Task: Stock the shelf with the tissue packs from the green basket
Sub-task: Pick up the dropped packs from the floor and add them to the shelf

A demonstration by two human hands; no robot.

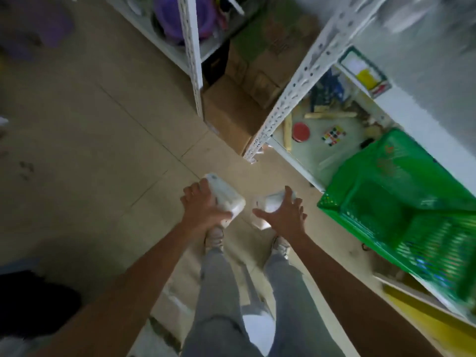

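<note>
My left hand grips a white tissue pack from above, held over the floor in front of my feet. My right hand is closed over a second white tissue pack, partly hidden under the fingers. The green basket sits on a low shelf board to the right of my hands; its inside looks bare in the blurred view. The white metal shelf rises at the upper right, its upright post slanting down toward my hands.
The low shelf board holds a red disc, wooden sticks and a small paint set. Cardboard boxes stand between two shelf racks. A second white rack with purple items is at the top. Tiled floor lies left.
</note>
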